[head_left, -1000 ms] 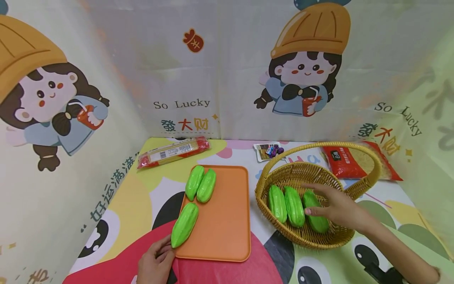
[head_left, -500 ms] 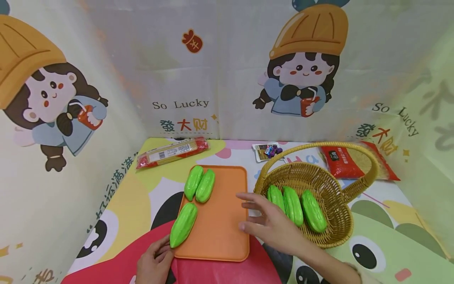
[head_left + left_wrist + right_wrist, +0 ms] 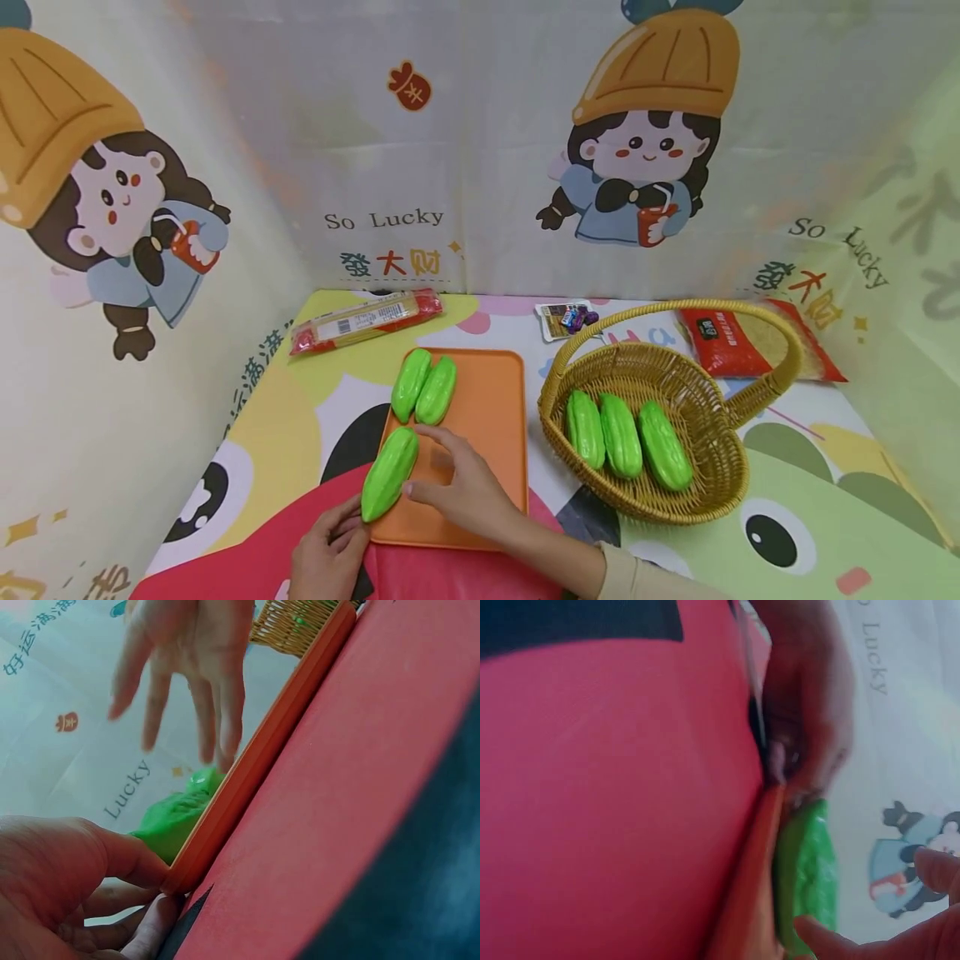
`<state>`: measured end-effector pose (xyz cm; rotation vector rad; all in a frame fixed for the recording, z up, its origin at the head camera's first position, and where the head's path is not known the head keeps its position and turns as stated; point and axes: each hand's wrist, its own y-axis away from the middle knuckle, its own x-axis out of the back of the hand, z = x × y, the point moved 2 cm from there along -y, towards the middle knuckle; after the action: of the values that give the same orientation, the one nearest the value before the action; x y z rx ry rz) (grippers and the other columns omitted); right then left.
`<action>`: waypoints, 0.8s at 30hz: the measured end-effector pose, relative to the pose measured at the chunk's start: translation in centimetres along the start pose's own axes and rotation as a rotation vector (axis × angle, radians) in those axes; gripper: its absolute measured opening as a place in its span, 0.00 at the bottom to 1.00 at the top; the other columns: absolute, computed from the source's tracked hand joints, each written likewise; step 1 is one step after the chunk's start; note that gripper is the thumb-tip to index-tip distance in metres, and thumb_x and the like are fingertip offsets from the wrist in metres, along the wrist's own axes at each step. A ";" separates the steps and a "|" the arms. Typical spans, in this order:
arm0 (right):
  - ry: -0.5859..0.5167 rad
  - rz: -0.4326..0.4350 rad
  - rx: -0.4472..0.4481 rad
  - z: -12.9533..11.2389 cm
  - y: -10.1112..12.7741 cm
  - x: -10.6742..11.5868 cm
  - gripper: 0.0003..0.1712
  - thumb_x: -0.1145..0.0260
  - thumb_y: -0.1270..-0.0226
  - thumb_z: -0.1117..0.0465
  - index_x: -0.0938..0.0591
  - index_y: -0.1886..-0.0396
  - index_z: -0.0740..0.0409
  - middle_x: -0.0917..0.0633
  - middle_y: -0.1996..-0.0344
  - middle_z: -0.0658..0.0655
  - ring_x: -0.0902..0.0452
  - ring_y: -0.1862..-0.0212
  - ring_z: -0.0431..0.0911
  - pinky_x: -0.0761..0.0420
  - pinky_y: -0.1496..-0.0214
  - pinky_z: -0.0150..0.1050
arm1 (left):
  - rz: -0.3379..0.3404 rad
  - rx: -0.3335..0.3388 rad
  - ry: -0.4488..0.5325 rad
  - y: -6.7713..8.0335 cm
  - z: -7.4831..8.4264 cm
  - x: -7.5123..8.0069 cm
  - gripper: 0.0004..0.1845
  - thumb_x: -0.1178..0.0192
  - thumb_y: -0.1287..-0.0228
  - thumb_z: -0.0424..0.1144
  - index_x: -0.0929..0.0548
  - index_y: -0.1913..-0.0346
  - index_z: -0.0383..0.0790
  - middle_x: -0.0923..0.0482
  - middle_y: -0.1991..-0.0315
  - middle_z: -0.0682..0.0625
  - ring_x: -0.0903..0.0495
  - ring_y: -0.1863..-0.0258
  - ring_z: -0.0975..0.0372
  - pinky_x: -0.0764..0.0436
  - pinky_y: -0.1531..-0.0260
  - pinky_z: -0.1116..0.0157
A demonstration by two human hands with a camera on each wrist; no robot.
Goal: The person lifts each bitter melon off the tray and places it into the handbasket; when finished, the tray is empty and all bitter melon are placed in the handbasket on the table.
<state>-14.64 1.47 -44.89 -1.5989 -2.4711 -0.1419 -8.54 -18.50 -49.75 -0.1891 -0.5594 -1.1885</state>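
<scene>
Right hand (image 3: pixel 457 487) lies over the near part of the flat orange plastic cutting board (image 3: pixel 480 417), fingers loosely spread and relaxed, thumb tip touching or just beside the lone ridged green gourd-shaped vegetable (image 3: pixel 390 473) at the board's 7 o'clock corner; nothing gripped. That vegetable lies slanted, its near tip overhanging the board's near left edge. Left hand (image 3: pixel 328 554) sits at the board's 7 o'clock corner, thumb and fingers curled round the board corner right under the vegetable's tip; the left wrist view shows the thumb (image 3: pixel 124 859) pressed on the orange edge (image 3: pixel 247 780) with the green vegetable (image 3: pixel 176 817) just behind it, and the right hand's spread fingers (image 3: pixel 187 682) hanging above. Right wrist view is blurred: green vegetable (image 3: pixel 806 877) against the orange board edge (image 3: pixel 754 885), the left hand (image 3: pixel 806 712) at its far end. Two more green vegetables (image 3: pixel 423 387) lie side by side, touching, at the board's 11 o'clock. At 3 o'clock of the board, a woven yellow wicker basket with arched handle (image 3: pixel 720 483) holds three green vegetables (image 3: pixel 628 437) in a row. On the bench (image 3: pixel 810 517), covered in cartoon-print cloth: a long red-ended packet (image 3: pixel 367 321) at 11 o'clock, a small snack pouch (image 3: pixel 566 319) at 1 o'clock, a red and clear bag of grains (image 3: pixel 757 342) behind the basket.
</scene>
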 end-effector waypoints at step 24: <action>0.070 0.118 -0.003 1.1 -3.0 -4.1 0.40 0.23 0.44 0.53 0.27 0.32 0.56 0.31 0.35 0.56 0.37 0.35 0.50 0.32 0.35 0.44 | -0.013 -0.009 -0.004 -0.1 0.0 0.2 0.21 0.35 0.37 0.33 0.18 0.42 0.33 0.16 0.55 0.44 0.15 0.58 0.58 0.16 0.60 0.69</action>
<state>-15.82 -3.22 -46.82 -1.7053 -2.3186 -0.1811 -8.53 -18.72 -49.67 -0.1958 -0.5600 -1.2031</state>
